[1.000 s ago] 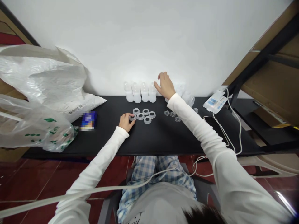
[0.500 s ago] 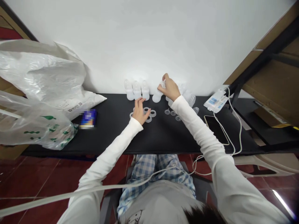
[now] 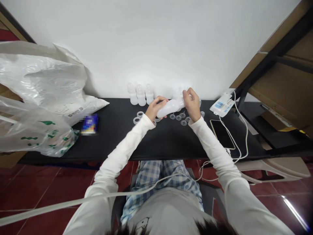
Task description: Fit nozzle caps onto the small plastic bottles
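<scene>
A whitish, translucent baby bottle (image 3: pixel 171 107) is held tilted on its side above the table. My left hand (image 3: pixel 156 108) wraps round its base end, closed on it. At the top end, my right hand (image 3: pixel 192 102) has its fingers pinched on the bottle's cap or neck; the exact part is hidden. Three similar bottles (image 3: pixel 140 96) stand upright against the wall, left of my hands. Clear rings (image 3: pixel 137 120) lie below my left hand, some covered by it. Several small clear nipple-like pieces (image 3: pixel 184 122) lie beside my right hand.
A large white plastic bag (image 3: pixel 44 75) and a clear bag with green print (image 3: pixel 49 138) fill the left side. A blue packet (image 3: pixel 90 124) lies near them. On the right are a phone (image 3: pixel 222 134), a white-and-blue package (image 3: pixel 222 104) and a loose white cable (image 3: pixel 246 130).
My right hand has brought the bottle down from near the wall and tilted it over. My left hand has left the rings, moved up and right, and closed round the bottle's base.
</scene>
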Motion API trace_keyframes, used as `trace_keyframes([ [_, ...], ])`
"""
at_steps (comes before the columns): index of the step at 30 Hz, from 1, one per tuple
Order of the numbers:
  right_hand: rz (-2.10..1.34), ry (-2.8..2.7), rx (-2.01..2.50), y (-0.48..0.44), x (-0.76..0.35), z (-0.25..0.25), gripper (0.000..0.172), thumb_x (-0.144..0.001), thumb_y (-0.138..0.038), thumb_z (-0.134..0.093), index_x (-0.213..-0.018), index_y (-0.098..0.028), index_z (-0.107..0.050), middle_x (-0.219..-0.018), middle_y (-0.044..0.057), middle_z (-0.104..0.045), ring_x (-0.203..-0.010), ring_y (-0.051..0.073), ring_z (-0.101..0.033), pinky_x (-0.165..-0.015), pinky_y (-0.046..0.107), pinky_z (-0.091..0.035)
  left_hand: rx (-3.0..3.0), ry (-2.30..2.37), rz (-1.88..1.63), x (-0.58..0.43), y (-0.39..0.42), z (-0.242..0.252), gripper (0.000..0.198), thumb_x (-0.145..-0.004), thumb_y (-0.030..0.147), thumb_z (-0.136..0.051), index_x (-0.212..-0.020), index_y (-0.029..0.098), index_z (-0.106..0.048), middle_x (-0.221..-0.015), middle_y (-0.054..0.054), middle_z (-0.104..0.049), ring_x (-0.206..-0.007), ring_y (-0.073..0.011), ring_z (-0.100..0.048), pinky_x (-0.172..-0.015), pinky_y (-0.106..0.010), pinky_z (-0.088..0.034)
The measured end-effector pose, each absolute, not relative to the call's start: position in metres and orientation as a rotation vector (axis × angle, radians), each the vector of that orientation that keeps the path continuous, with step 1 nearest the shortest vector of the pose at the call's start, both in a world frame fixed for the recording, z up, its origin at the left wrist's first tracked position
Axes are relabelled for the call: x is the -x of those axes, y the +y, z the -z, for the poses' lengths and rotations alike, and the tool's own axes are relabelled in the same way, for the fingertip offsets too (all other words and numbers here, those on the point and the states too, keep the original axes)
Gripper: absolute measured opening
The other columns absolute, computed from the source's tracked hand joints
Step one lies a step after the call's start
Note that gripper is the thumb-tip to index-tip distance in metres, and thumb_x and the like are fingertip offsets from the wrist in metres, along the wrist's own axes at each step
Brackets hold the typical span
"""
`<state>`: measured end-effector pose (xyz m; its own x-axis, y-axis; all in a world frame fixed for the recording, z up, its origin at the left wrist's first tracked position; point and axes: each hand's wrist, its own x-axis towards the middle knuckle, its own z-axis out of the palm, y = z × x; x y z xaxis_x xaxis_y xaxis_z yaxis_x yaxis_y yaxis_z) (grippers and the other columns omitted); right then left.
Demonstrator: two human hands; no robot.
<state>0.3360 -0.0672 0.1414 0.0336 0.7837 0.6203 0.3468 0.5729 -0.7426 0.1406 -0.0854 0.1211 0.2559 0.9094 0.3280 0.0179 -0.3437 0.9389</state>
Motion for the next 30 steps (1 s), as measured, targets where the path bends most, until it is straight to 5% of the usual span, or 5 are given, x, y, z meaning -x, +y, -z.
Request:
trace_keyframes([
  [6,-0.667,-1.760,0.762,-0.092,-0.346,-0.147,0.037,-0.077,-0.058,-0.073,-0.090,-0.027,-0.058,-0.090,0.003,-0.058,-0.108,0.027,-0.063,-0.092,0.048,-0.055,-1.236,0.727,-0.700,-0.107,-0.067,-0.142,0.046,-0.084,0.055,-0.058,-0.105,0.015,-0.063,-0.075,-0.014,-0.072,-0.040,-0.0143,-0.053,-0.031,-0.024,-0.031],
  [14,-0.884,-1.933,0.669,-0.112,-0.357,-0.156,0.035,-0.074,-0.052,-0.079,-0.097,-0.030,-0.064,-0.121,0.006,-0.062,-0.131,0.027,-0.053,-0.107,0.049,-0.050,-1.232,0.853,-0.619,-0.100,-0.066,-0.133,0.053,-0.080,0.062,-0.056,-0.096,0.013,-0.065,-0.065,-0.014,-0.067,-0.038,-0.0173,-0.050,-0.031,-0.029,-0.033],
  [19,-0.974,-1.769,0.961,-0.095,-0.361,-0.135,0.047,-0.087,-0.071,-0.051,-0.102,-0.027,-0.059,-0.093,0.004,-0.069,-0.083,0.019,-0.068,-0.064,0.032,-0.057,-1.544,0.914,-1.133,-0.116,-0.086,-0.130,0.039,-0.078,0.055,-0.069,-0.097,0.021,-0.065,-0.082,-0.004,-0.070,-0.065,-0.0174,-0.067,-0.054,-0.028,-0.050],
  [23,-1.076,-1.782,1.065,-0.087,-0.357,-0.124,0.046,-0.088,-0.072,-0.049,-0.088,-0.026,-0.053,-0.060,-0.002,-0.059,-0.047,0.014,-0.053,-0.043,0.028,-0.042,-1.750,0.910,-1.334,-0.122,-0.096,-0.132,0.036,-0.077,0.053,-0.071,-0.091,0.021,-0.068,-0.096,-0.005,-0.071,-0.096,-0.0218,-0.068,-0.080,-0.032,-0.055],
  [30,-0.232,-2.066,0.886,-0.093,-0.395,-0.144,0.021,-0.089,-0.045,-0.062,-0.101,-0.029,-0.065,-0.120,0.009,-0.061,-0.116,0.029,-0.058,-0.096,0.048,-0.050,-1.337,0.945,-0.905,-0.080,-0.053,-0.112,0.045,-0.082,0.060,-0.055,-0.085,0.015,-0.064,-0.063,-0.013,-0.066,-0.046,-0.0235,-0.061,-0.040,-0.034,-0.042],
])
